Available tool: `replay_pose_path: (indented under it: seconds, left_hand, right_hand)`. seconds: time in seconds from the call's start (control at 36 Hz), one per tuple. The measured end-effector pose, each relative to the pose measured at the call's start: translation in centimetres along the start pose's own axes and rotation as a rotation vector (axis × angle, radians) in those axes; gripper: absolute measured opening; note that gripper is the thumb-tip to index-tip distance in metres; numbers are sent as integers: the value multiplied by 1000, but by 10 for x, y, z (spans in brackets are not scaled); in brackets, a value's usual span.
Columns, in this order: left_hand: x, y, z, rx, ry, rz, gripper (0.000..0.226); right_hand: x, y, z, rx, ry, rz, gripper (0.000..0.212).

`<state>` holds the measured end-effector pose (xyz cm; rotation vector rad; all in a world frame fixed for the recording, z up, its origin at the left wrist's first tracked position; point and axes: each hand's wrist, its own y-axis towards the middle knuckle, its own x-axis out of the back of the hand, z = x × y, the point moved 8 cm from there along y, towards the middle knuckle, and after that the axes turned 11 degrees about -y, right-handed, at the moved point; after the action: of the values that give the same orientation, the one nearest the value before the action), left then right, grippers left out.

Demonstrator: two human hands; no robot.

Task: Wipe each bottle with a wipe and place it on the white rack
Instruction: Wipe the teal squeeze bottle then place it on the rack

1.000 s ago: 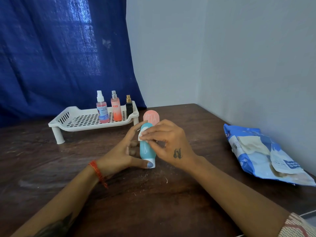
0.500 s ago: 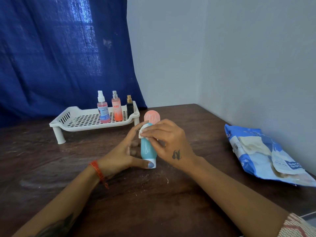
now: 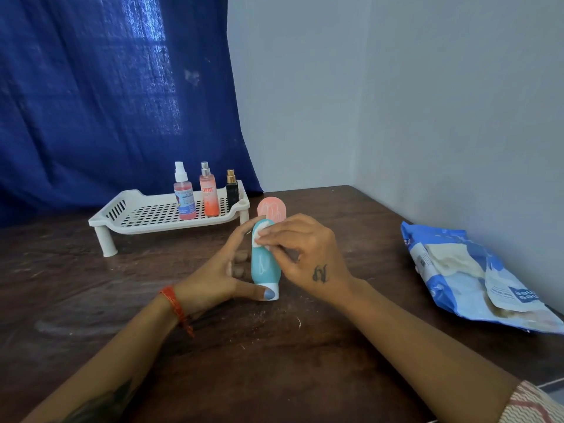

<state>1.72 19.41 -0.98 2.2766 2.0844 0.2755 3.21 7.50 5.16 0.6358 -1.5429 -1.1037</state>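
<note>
1. Done: three bottles (image 3: 207,190) upright on white rack (image 3: 134,215), left of frame centre.
2. In progress: teal bottle (image 3: 265,265) at frame centre, cap down on counter (image 3: 274,361); left hand (image 3: 219,279) clamped round it, right hand (image 3: 305,251) pinching wipe (image 3: 259,238) against its upper end.
3. Left: pink bottle (image 3: 272,210) just behind, judged unwiped.
4. Versus earlier frame: wipe and both grips almost unmoved.

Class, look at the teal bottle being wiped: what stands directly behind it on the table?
A pink bottle stands behind the teal bottle. Only its rounded top shows; its lower part is covered by the teal bottle and the hands.
</note>
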Motion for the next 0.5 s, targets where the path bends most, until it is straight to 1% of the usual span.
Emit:
replay_pose_path:
  seconds: [0.08,0.19,0.36,0.5]
  left_hand:
    - [0,0,-1,-4,-4,0,108]
    - [-1,0,0,5,-13,4,108]
    - [0,1,1,19,-6,-7,108]
    - [0,0,0,4,-13,-7,105]
  right_hand:
    - [-2,1,5,30,48,49,15]
    - [-2,1,-1,-3,112,96,12]
    - [2,0,-12,-71,42,37,11]
    - [1,-1,-6,-33,2,26,17]
